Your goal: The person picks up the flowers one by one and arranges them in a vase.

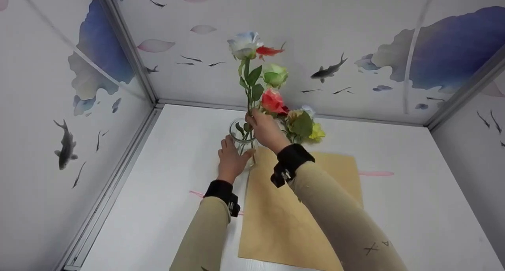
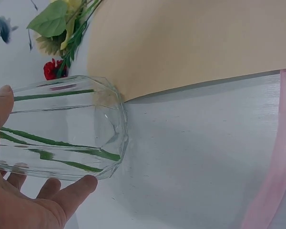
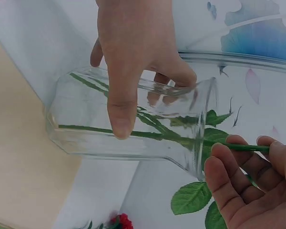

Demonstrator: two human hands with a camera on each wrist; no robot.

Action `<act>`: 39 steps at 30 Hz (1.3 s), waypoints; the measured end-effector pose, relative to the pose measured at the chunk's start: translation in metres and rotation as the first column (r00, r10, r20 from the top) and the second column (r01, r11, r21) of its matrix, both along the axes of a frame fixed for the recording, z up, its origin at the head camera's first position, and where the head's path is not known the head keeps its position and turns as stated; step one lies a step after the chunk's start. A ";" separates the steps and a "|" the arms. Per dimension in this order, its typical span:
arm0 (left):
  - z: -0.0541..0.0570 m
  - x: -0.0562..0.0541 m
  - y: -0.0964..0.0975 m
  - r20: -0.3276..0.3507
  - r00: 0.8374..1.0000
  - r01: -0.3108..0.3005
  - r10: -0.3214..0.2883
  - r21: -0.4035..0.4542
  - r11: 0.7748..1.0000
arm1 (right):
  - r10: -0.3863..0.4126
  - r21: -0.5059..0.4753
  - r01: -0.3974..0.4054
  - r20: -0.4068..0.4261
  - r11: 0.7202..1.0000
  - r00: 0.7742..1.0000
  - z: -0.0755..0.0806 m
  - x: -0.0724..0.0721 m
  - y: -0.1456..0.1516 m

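A clear glass vase (image 1: pixel 243 141) stands upright near the back of the table, with several green stems inside it. My left hand (image 1: pixel 232 160) grips its side, thumb on one face and fingers around the other. Just above the rim, my right hand (image 1: pixel 270 131) pinches a green stem (image 3: pixel 248 147) between thumb and fingers. A pale blue-white rose (image 1: pixel 244 45), a green rose (image 1: pixel 275 75) and a coral-red rose (image 1: pixel 272 100) rise above that hand. Which bloom belongs to the pinched stem, I cannot tell.
More flowers, with a yellow bloom (image 1: pixel 317 132) among them, lie right of the vase near the back wall. Brown paper (image 1: pixel 284 223) covers the table's middle, partly under my right arm. A pink ribbon (image 2: pixel 276 138) shows beside the paper. Printed panels (image 1: pixel 335 34) enclose the table.
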State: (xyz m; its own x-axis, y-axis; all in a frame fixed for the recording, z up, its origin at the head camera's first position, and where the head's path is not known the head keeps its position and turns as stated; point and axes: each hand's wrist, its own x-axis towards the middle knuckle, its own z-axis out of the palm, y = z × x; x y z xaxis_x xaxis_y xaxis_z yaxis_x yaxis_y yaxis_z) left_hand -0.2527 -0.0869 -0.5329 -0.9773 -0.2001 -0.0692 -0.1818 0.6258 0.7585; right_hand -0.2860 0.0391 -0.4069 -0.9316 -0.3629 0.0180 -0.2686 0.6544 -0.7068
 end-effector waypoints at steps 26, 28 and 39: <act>-0.001 0.001 -0.002 -0.009 1.000 0.018 -0.018 0.011 1.000 | 0.001 -0.363 0.047 0.130 0.931 0.992 -0.016 0.009 0.002; -0.001 0.002 -0.002 -0.015 1.000 0.020 -0.020 0.012 1.000 | -0.007 -0.359 0.049 0.119 0.932 0.993 -0.016 0.010 0.002; 0.001 0.001 0.000 -0.031 1.000 -0.002 0.002 0.019 1.000 | -0.042 -0.358 0.037 -0.005 0.933 0.999 -0.024 0.010 0.019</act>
